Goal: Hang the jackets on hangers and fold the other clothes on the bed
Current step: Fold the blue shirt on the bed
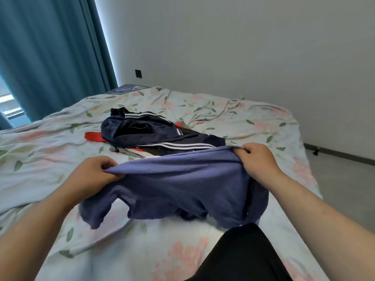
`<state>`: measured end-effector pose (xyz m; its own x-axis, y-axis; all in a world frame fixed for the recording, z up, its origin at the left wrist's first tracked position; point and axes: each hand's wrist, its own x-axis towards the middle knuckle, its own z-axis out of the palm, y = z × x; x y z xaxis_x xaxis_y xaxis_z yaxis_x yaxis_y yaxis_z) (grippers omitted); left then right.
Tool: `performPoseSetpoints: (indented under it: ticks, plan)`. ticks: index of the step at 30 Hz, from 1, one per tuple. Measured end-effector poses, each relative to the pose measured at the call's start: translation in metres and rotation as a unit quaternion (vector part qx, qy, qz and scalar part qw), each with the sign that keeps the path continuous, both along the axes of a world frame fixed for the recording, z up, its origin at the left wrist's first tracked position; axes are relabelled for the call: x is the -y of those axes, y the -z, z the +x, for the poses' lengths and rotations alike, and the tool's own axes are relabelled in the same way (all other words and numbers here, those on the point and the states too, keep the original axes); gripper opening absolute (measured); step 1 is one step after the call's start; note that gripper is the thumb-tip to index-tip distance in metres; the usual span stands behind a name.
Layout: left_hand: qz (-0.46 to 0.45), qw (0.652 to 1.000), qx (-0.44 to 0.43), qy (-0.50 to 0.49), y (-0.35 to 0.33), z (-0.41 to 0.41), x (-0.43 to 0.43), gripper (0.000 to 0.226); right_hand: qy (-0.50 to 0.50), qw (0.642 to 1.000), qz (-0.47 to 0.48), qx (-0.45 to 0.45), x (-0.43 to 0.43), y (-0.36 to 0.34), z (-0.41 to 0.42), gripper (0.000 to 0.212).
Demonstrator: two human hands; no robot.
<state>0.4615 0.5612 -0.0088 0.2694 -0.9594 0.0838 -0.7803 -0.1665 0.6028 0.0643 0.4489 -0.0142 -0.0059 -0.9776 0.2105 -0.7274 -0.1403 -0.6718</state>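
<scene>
A purple-blue T-shirt hangs stretched between my two hands just above the bed. My left hand pinches its edge at the left. My right hand grips the same edge at the right, fingers curled round the cloth. The shirt's lower part and a sleeve droop onto the floral sheet. Behind it lies a dark navy jacket with white stripes, crumpled. A red and grey garment sticks out from under the jacket.
A teal curtain hangs at the left beside a window. A plain wall runs behind the bed with a black socket. Grey floor shows at the right. My dark-clothed leg is at the bottom.
</scene>
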Motion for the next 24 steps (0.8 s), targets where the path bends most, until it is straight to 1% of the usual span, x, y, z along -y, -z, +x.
performPoseSetpoints:
  ticks: [1, 3, 5, 8, 10, 11, 12, 15, 17, 19, 21, 22, 23, 24]
  plan:
    - [-0.006, 1.0, 0.003, -0.005, -0.003, 0.001, 0.001, 0.013, -0.001, 1.0, 0.0, -0.006, -0.003, 0.005, -0.004, 0.046]
    - [-0.019, 1.0, 0.012, -0.005, -0.007, 0.002, 0.006, 0.02, 0.002, 1.0, -0.023, -0.014, -0.007, 0.012, -0.008, 0.043]
    - [-0.05, 0.997, 0.05, 0.01, -0.012, 0.001, 0.015, 0.025, 0.01, 0.999, -0.052, -0.004, -0.007, 0.011, -0.009, 0.038]
    - [-0.091, 0.992, 0.079, 0.034, -0.029, -0.003, 0.041, 0.019, 0.035, 0.995, -0.093, 0.031, 0.008, -0.007, -0.014, 0.033]
    - [-0.116, 0.989, 0.084, 0.036, -0.044, -0.01, 0.063, 0.02, 0.059, 0.992, -0.1, 0.045, 0.025, -0.025, -0.021, 0.038]
    - [-0.122, 0.988, 0.093, 0.036, -0.053, -0.015, 0.074, 0.021, 0.065, 0.991, -0.095, 0.067, 0.033, -0.033, -0.024, 0.041]
    - [-0.129, 0.986, 0.103, 0.036, -0.059, -0.019, 0.082, 0.022, 0.07, 0.988, -0.083, 0.108, 0.039, -0.038, -0.025, 0.043]
    - [-0.16, 0.979, 0.124, 0.015, -0.089, -0.036, 0.105, 0.02, 0.073, 0.965, -0.057, 0.244, 0.052, -0.06, -0.027, 0.036]
    - [-0.214, 0.966, 0.144, 0.01, -0.112, -0.042, 0.114, 0.017, 0.071, 0.949, -0.076, 0.296, 0.05, -0.079, -0.029, 0.029]
    - [-0.255, 0.953, 0.163, 0.012, -0.126, -0.042, 0.114, 0.017, 0.043, 0.939, -0.083, 0.331, 0.042, -0.093, -0.034, 0.027]
    - [-0.274, 0.944, 0.184, 0.027, -0.119, -0.036, 0.107, 0.021, -0.02, 0.95, -0.045, 0.308, 0.032, -0.091, -0.042, 0.025]
    - [-0.256, 0.947, 0.188, 0.043, -0.107, -0.031, 0.102, 0.022, -0.05, 0.96, -0.009, 0.276, 0.025, -0.083, -0.044, 0.027]
    - [-0.22, 0.954, 0.194, 0.067, -0.088, -0.025, 0.094, 0.021, -0.072, 0.968, 0.035, 0.239, 0.017, -0.07, -0.044, 0.029]
    - [-0.173, 0.96, 0.2, 0.096, -0.064, -0.018, 0.085, 0.026, -0.091, 0.971, 0.083, 0.203, 0.008, -0.054, -0.042, 0.03]
